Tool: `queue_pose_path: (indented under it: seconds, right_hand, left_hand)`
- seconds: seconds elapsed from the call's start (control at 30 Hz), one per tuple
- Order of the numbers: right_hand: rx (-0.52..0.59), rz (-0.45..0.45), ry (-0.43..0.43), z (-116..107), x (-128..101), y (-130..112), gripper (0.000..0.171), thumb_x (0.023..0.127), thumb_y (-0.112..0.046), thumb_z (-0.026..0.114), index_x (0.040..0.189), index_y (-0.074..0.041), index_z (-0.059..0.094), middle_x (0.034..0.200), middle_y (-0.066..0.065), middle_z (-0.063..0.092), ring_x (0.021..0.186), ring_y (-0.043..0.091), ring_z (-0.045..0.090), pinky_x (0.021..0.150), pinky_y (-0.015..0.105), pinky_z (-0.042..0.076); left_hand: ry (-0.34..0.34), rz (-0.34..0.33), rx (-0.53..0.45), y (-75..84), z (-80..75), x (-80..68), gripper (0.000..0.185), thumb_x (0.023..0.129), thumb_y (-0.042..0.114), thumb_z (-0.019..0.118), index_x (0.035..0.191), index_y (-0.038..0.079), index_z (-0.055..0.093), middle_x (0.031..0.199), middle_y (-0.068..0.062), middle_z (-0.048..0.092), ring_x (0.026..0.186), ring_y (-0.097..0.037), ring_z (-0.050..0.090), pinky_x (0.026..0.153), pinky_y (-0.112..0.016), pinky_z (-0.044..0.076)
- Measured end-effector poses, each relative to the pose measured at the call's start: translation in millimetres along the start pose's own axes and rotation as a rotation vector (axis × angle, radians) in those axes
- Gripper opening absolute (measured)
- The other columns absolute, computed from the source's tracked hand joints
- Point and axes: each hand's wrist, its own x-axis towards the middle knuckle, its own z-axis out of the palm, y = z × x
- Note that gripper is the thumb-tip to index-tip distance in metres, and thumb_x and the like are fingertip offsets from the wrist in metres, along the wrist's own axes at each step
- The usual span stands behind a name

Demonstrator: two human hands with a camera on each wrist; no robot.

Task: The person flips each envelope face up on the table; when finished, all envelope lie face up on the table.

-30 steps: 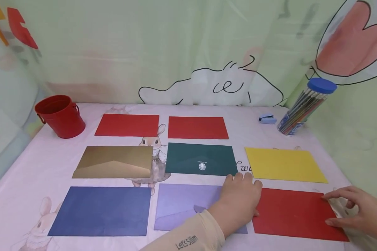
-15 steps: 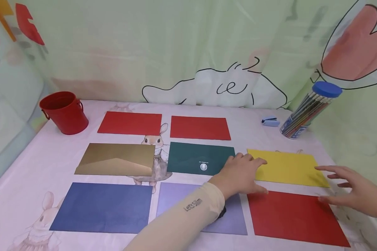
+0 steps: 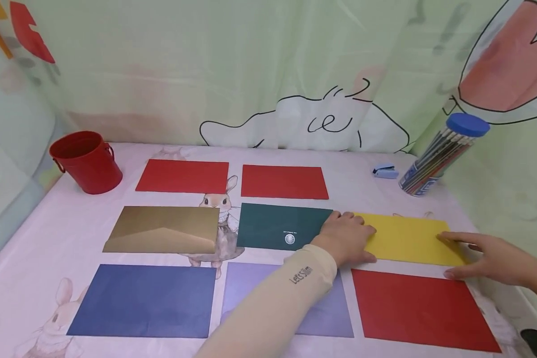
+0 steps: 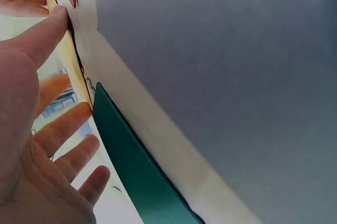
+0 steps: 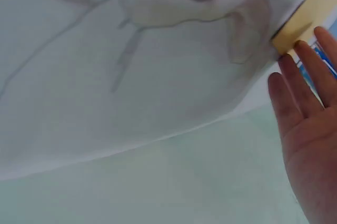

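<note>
1. Pale pink rabbit-print cloth covers the bench [image 3: 71, 233]; a green cartoon curtain hangs behind it.
2. Flat yellow paper envelope [image 3: 409, 238] lies at 3 o'clock in the middle row, just beside the dark green paper envelope [image 3: 282, 226] and above the big red paper envelope [image 3: 418, 308].
3. Left hand [image 3: 346, 237], fingers straight and flat, presses the yellow envelope's left end; the wrist view shows its fingers spread.
4. Right hand [image 3: 483, 253], fingers straight, touches the right end with its fingertips.
5. Handling, as a judgement: light, thin and bendy, likely to slide on the cloth and crease easily. Best taken by lifting a short edge or corner, then pinching.
6. Red metal bucket [image 3: 87, 161] at 10 o'clock; blue-lidded clear pencil tube [image 3: 443, 154] at 2 o'clock.
</note>
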Motion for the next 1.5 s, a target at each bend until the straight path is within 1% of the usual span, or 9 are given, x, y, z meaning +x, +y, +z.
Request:
queue_pose_path:
  seconds: [0.13,0.3,0.43,0.8,1.0,1.1,1.23,1.37,1.5]
  right_hand:
    - [-0.007,0.010,0.019,2.6,-1.7,3.1,0.099,0.071,-0.049,0.087,0.141,0.009,0.047,0.137,0.043,0.039,0.115,0.060,0.038,0.081,0.064,0.052]
    - [-0.029,-0.011,0.056,6.8,-2.8,6.4,0.094,0.071,-0.047,0.087,0.140,0.006,0.051,0.136,0.041,0.041,0.115,0.060,0.038,0.082,0.068,0.049]
    - [-0.028,-0.017,0.070,8.7,-2.5,7.0,0.089,0.072,-0.044,0.087,0.139,0.004,0.052,0.136,0.041,0.042,0.115,0.060,0.038,0.082,0.068,0.048]
    - [-0.035,0.004,0.082,9.8,-15.0,3.5,0.081,0.080,-0.039,0.083,0.140,0.005,0.050,0.136,0.043,0.039,0.113,0.061,0.038,0.078,0.068,0.050]
    - [0.022,-0.005,0.164,5.2,-24.1,-0.2,0.070,0.087,-0.026,0.078,0.142,0.006,0.048,0.137,0.042,0.039,0.114,0.060,0.036,0.076,0.065,0.053]
    - [0.078,0.008,0.220,2.1,-25.7,0.0,0.076,0.093,-0.031,0.072,0.151,0.003,0.037,0.135,0.041,0.045,0.112,0.062,0.038,0.070,0.063,0.055]
    - [0.150,0.044,0.301,-2.3,-22.8,-1.7,0.093,0.098,-0.036,0.067,0.157,0.006,0.008,0.125,0.041,0.055,0.108,0.065,0.044,0.066,0.062,0.055]
    - [0.197,0.088,0.413,-5.1,-19.3,-8.7,0.101,0.098,-0.037,0.066,0.154,0.011,-0.002,0.118,0.047,0.052,0.101,0.064,0.050,0.067,0.058,0.057]
    - [0.235,0.149,0.476,-5.7,-16.0,-17.4,0.106,0.096,-0.045,0.067,0.155,0.010,-0.002,0.119,0.050,0.046,0.098,0.062,0.052,0.065,0.054,0.058]
  left_hand:
    - [0.004,0.052,0.075,2.0,-1.5,0.7,0.056,0.092,0.063,0.059,0.145,0.045,0.051,0.137,0.018,0.053,0.129,-0.004,0.042,0.109,-0.030,0.027]
    - [0.003,0.134,0.182,4.6,-5.2,1.0,0.044,0.097,0.058,0.056,0.137,0.040,0.057,0.115,0.018,0.065,0.106,-0.001,0.056,0.104,-0.029,0.032]
    - [0.004,0.176,0.194,3.6,-5.7,-0.2,0.036,0.100,0.052,0.055,0.133,0.039,0.058,0.098,0.017,0.067,0.093,0.000,0.058,0.100,-0.029,0.036]
    - [0.057,0.229,0.092,2.1,-4.0,-3.7,0.038,0.103,0.046,0.051,0.139,0.032,0.053,0.078,0.015,0.063,0.074,0.001,0.055,0.088,-0.024,0.041]
    - [0.163,0.204,0.008,-2.2,-6.0,-6.3,0.036,0.107,0.042,0.040,0.139,0.028,0.048,0.063,0.014,0.056,0.060,0.001,0.051,0.080,-0.022,0.041]
    - [0.239,0.176,-0.088,-6.4,-9.1,-7.9,0.040,0.108,0.042,0.039,0.145,0.026,0.045,0.066,0.016,0.056,0.059,0.002,0.050,0.082,-0.022,0.043]
    - [0.325,0.134,-0.193,-12.0,-11.8,-9.8,0.046,0.108,0.044,0.039,0.149,0.024,0.038,0.066,0.016,0.057,0.060,0.001,0.054,0.089,-0.022,0.045]
    - [0.420,0.127,-0.286,-13.6,-11.9,-10.2,0.040,0.109,0.039,0.040,0.145,0.021,0.038,0.060,0.012,0.054,0.051,-0.004,0.051,0.067,-0.019,0.045]
    - [0.465,0.118,-0.356,-12.9,-11.5,-10.8,0.036,0.108,0.030,0.045,0.143,0.022,0.038,0.057,0.009,0.051,0.043,-0.006,0.044,0.047,-0.017,0.036]
